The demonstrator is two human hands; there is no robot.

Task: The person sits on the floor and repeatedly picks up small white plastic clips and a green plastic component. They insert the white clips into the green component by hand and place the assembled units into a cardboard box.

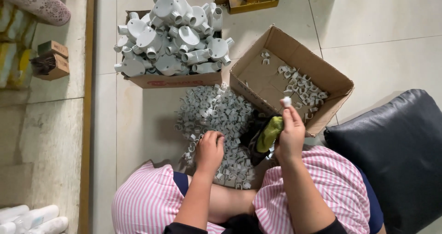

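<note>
Clips (216, 116) heaped on the floor (142, 123) between the knees, hardly thinned. Left hand (209, 150) down in the heap, fingers curled on clips. Right hand (290, 132) raised at the near edge of the open box (331, 77), pinching 1 white clip (287, 101). Only a thin scatter inside; most left.

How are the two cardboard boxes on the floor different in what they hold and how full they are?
The box on the left is heaped above its rim with large grey round pipe junction fittings; the open box on the right holds only a thin scatter of small white clips, with bare bottom showing. The left box sits square to the view; the right box is turned at an angle. Both are brown cardboard and stand on the tiled floor.
</note>
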